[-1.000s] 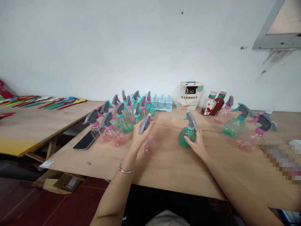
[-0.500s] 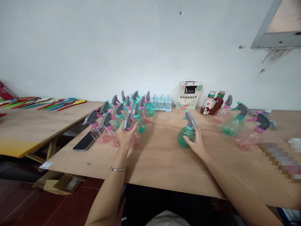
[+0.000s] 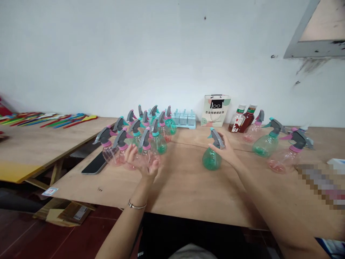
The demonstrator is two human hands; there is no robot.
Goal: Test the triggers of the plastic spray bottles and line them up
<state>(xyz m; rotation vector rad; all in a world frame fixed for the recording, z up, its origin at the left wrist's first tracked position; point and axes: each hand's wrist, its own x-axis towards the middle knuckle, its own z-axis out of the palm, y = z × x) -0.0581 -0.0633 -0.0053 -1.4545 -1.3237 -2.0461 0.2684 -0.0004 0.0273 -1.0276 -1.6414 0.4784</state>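
My right hand [image 3: 226, 148] is closed round the grey spray head of a green spray bottle [image 3: 211, 161], which stands upright on the table. Its thumb lies across the neck, and the fingers are partly hidden behind the head. My left hand [image 3: 141, 163], fingers apart and holding nothing, is in front of the nearest pink spray bottle [image 3: 147, 147] in the group on the left. Whether it touches that bottle, I cannot tell. More pink and green spray bottles, such as a pink one [image 3: 107, 147], stand close together behind and beside this hand.
Along the wall are a light-blue mould [image 3: 185, 120], a paper bag [image 3: 215, 111] and two drink bottles [image 3: 242, 118]. A phone [image 3: 94, 163] lies left of the group. To the right stand a green spray bottle [image 3: 266, 144] and two pink ones. Colourful strips [image 3: 67, 120] cover part of the neighbouring table.
My left hand has let go of the pink spray bottle and drawn back towards me, opening. My right hand has shifted up from the green bottle's body to its spray head.
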